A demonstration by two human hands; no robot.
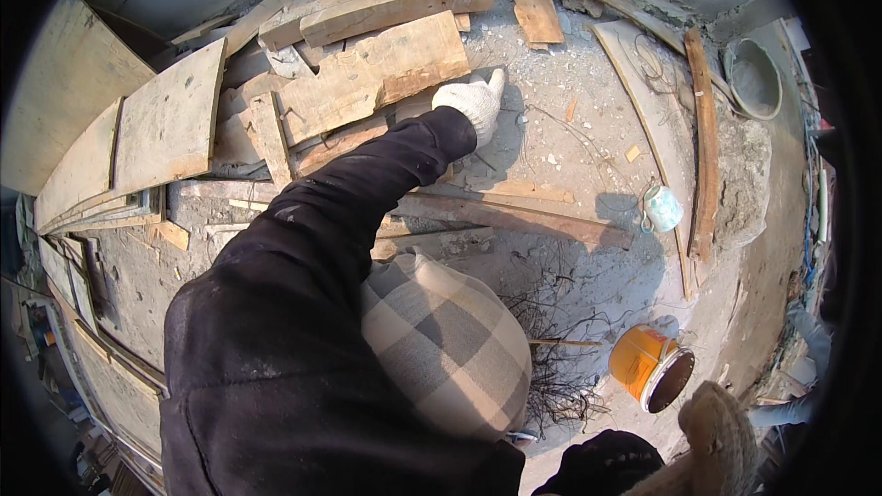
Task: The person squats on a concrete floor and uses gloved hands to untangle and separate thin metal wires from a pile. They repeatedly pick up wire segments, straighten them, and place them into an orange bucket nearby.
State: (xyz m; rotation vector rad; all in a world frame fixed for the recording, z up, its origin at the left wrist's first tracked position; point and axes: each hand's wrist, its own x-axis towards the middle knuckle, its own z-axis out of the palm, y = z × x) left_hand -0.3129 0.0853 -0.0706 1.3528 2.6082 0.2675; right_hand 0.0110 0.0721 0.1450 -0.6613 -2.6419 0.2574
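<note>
My left arm, in a black sleeve, stretches toward the back of the ground. My left hand, in a white knitted glove, is at the right end of a broad, ragged plank. One finger or the thumb points away; the other fingers look bent, and what they hold, if anything, is hidden. At the lower right, a soiled beige rounded shape appears to be my gloved right hand, its fingers not distinguishable. Below my left forearm bulges grey-and-beige checked cloth.
Plywood sheets lean at the left, beside stacked boards. A long timber crosses the ground. Dark tangled wire lies near an orange bucket tipped on its side. A pale blue mug and a grey tub are at the right.
</note>
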